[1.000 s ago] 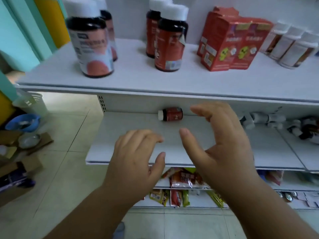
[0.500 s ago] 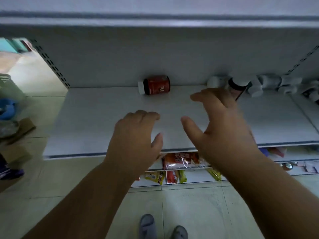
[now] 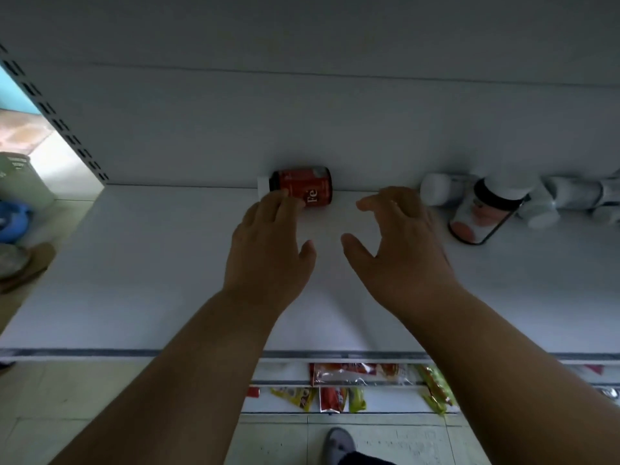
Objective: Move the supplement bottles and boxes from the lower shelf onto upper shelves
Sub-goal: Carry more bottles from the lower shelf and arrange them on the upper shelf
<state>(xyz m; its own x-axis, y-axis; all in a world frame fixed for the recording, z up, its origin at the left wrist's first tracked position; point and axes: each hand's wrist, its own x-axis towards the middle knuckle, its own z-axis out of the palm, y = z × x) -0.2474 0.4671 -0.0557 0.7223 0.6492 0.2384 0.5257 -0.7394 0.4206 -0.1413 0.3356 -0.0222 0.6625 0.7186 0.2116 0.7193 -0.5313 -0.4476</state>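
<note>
White lower shelf (image 3: pixel 141 280) carries both hands. The left hand (image 3: pixel 268 250), at 12 o'clock from its forearm, lays relaxed fingertips (image 3: pixel 285 201) on the red Fe supplement bottle (image 3: pixel 303 187), which lies on its side against the back wall. The right hand (image 3: pixel 399 253) hovers with fingers spread and curved, empty. At 2 o'clock a dark white-capped bottle (image 3: pixel 483 213) leans among toppled white bottles (image 3: pixel 443 189).

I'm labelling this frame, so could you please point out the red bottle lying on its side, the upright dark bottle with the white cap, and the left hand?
red bottle (image 3: pixel 307 186): head view, red label.
dark bottle (image 3: pixel 483 213): head view, label front.
left hand (image 3: pixel 268 250): head view, back of hand.
</note>
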